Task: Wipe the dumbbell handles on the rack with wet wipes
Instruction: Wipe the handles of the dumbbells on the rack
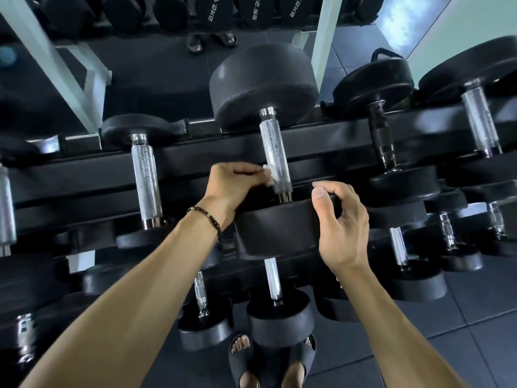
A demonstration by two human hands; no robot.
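A large black dumbbell with a knurled silver handle [272, 152] lies on the top tier of the black rack [195, 161]. My left hand [233, 184] pinches a small white wet wipe [270, 175] against the lower left side of that handle. My right hand [340, 222] grips the rim of the dumbbell's near head [277, 231], thumb on top and fingers curled over the right edge. Most of the wipe is hidden by my fingers.
More dumbbells lie on the same tier: one with a silver handle [145, 180] to the left, one with a dark handle [380, 135] and another with a silver handle [479, 121] to the right. Lower tiers hold smaller dumbbells [272, 281]. A mirror [167, 74] stands behind. My sandalled feet [243, 357] are below.
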